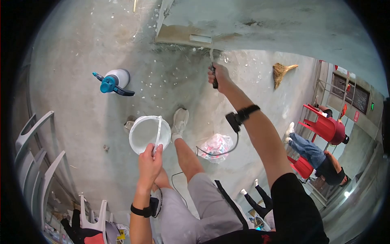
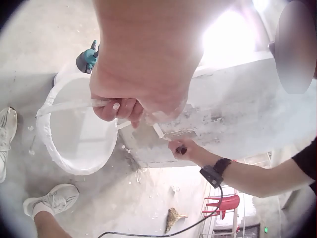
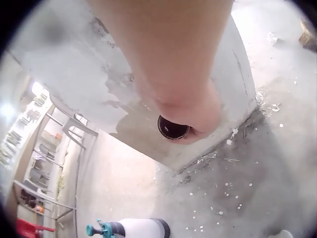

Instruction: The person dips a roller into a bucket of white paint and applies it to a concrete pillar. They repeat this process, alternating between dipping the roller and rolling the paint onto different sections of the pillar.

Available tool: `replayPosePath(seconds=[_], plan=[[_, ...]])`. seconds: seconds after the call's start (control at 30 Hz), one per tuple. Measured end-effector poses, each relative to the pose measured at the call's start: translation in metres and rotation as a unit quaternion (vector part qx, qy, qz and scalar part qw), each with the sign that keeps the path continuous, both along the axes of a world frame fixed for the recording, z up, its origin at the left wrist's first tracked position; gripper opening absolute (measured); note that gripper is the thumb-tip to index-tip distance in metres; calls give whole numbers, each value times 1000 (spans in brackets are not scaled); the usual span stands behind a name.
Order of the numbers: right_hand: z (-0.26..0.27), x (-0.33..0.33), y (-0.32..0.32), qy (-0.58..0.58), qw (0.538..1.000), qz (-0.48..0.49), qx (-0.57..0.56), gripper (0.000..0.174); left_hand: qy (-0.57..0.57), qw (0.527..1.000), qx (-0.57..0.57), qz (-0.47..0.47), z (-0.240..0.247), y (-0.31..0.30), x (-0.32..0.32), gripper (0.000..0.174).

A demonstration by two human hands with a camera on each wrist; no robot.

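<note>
In the head view my left hand (image 1: 150,166) grips the white handle (image 1: 159,132) of a white bucket (image 1: 140,151), its fingers curled round the strip. The bucket hangs over the feet, with pale whitish contents (image 2: 81,131) inside. My right hand (image 1: 222,76) reaches forward and grips the dark handle (image 1: 215,81) of a putty knife. Its whitish blade (image 1: 211,55) is at the lower edge of a grey wall (image 1: 260,28), beside a pale rectangle (image 1: 200,38). In the right wrist view the round butt of the handle (image 3: 173,128) shows under the hand; the blade is hidden there.
A white pump sprayer (image 1: 118,77) with a teal top stands on the concrete floor at left. A straw broom head (image 1: 281,74) and a plastic bag (image 1: 217,147) lie to the right. Grey chairs (image 1: 34,126) line the left; people and red chairs (image 1: 325,126) are far right.
</note>
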State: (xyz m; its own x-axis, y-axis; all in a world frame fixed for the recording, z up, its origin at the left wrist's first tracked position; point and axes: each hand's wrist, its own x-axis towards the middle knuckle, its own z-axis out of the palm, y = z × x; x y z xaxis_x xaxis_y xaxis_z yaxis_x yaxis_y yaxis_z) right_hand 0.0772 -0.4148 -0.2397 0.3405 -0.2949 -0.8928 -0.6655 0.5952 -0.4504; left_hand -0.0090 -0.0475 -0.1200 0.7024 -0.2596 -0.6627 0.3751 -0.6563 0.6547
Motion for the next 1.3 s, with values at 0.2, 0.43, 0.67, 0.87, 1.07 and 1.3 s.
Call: replayPosePath(seconds=[0.2, 0.43, 0.67, 0.87, 1.07, 1.3], plan=[[-11, -4, -3, -3, 1000, -13, 11, 27, 12, 1000, -16, 22, -4, -4, -2, 29], [122, -58, -13, -90, 996, 0, -6, 39, 27, 999, -26, 21, -1, -5, 3, 30], [163, -72, -30, -80, 996, 6, -44, 39, 20, 999, -39, 20, -1, -3, 7, 28], [78, -63, -41, -49, 997, 38, -42, 38, 13, 999, -37, 4, -9, -1, 7, 25], [-9, -50, -26, -28, 999, -11, -31, 36, 32, 999, -26, 32, -14, 3, 7, 28], [87, -85, -39, -113, 993, -4, -41, 38, 0, 1000, -24, -13, -6, 11, 13, 26]])
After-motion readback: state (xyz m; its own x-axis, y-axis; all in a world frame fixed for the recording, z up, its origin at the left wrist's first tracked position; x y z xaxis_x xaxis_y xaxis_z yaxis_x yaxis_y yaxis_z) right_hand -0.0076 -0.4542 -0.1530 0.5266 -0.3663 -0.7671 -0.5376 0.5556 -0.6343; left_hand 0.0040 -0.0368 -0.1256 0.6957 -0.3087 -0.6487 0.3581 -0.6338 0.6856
